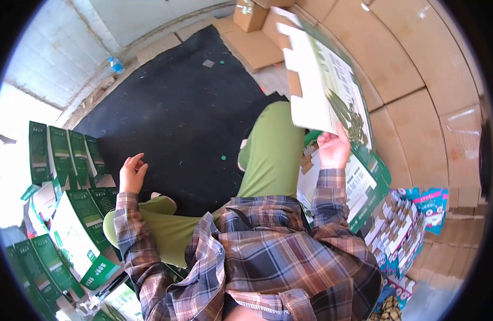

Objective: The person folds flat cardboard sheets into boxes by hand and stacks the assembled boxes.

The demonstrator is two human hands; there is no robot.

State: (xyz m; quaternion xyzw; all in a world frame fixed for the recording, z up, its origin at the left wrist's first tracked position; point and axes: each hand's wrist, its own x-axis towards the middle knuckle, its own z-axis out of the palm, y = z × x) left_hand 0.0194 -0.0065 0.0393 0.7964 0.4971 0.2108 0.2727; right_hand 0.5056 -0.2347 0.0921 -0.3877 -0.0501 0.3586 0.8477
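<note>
My right hand (334, 147) grips the lower edge of a flat printed carton (332, 80), a white and green cardboard sheet with notched flaps, held up at a tilt. Below that hand, more flat cartons (360, 182) with green edges lie beside my right thigh. My left hand (133, 174) hovers over the black mat near my left knee. Its fingers are slightly bent, the thumb stands apart, and nothing is in it. Closest to it are green folded cartons (91, 160) standing in a row on the left.
A black mat (177, 107) covers the floor ahead, with small green discs (223, 158) on it. Stacked brown boxes (391, 53) form a wall at right. Blue and pink cartons (399, 230) sit at lower right. A water bottle (116, 65) stands by the far wall.
</note>
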